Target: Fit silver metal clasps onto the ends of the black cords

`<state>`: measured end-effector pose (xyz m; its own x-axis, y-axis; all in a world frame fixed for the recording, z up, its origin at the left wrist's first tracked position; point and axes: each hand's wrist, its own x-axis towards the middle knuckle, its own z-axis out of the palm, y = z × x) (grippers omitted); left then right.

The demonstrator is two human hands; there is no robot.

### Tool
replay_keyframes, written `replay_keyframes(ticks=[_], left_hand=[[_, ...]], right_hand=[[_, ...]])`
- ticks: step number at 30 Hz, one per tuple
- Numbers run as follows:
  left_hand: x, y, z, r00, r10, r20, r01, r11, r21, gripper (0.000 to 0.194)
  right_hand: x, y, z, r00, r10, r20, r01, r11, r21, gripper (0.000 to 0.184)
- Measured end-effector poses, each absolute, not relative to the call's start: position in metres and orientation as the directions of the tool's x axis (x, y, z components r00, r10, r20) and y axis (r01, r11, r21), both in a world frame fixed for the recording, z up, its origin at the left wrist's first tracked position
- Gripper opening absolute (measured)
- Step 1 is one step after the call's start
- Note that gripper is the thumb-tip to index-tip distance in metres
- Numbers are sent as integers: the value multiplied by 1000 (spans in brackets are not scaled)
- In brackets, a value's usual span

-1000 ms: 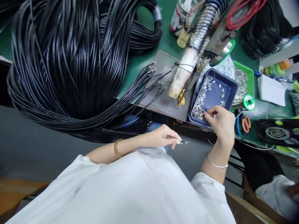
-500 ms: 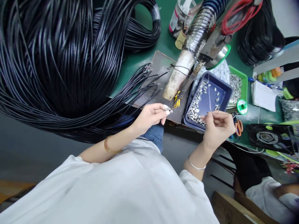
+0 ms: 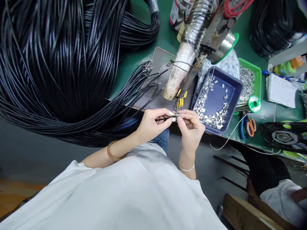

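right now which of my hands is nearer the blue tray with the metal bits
Your right. The right hand is beside the tray's near left corner; the left hand is farther left, past the right one, pinching a black cable.

Illumination: even, moderately bright, cool in tone; source out of view. Glare: pale streaks on the black cables (image 3: 59, 64); soft sheen on the green worktop (image 3: 165, 36). Shadow: dark below the worktop edge. Distortion: wide-angle stretching toward the borders. Fine detail at the fingertips: slightly soft.
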<state>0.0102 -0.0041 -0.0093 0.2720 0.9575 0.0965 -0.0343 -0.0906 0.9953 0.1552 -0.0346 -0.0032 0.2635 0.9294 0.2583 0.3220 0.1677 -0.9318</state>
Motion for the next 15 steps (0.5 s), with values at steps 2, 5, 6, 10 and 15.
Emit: replay_keyframes(ticks=[2, 5, 6, 10, 15], left_hand=[[10, -5, -10, 264, 956, 129, 0, -134, 991, 14], [9, -4, -10, 259, 948, 185, 23, -198, 980, 14], [9, -4, -10, 257, 943, 212, 29, -226, 974, 13], [7, -3, -13, 252, 903, 348, 53, -372, 927, 10], [6, -2, -17, 234, 842, 486, 77, -514, 854, 13]], right_hand=[[154, -35, -2, 264, 931, 251, 324, 159, -933, 7], [153, -37, -1, 269, 924, 271, 347, 170, -922, 6], [152, -37, -1, 273, 919, 285, 343, 184, -921, 5], [152, -37, -3, 277, 914, 298, 270, 223, -937, 4], [150, -39, -5, 247, 939, 241, 141, 211, -967, 3]])
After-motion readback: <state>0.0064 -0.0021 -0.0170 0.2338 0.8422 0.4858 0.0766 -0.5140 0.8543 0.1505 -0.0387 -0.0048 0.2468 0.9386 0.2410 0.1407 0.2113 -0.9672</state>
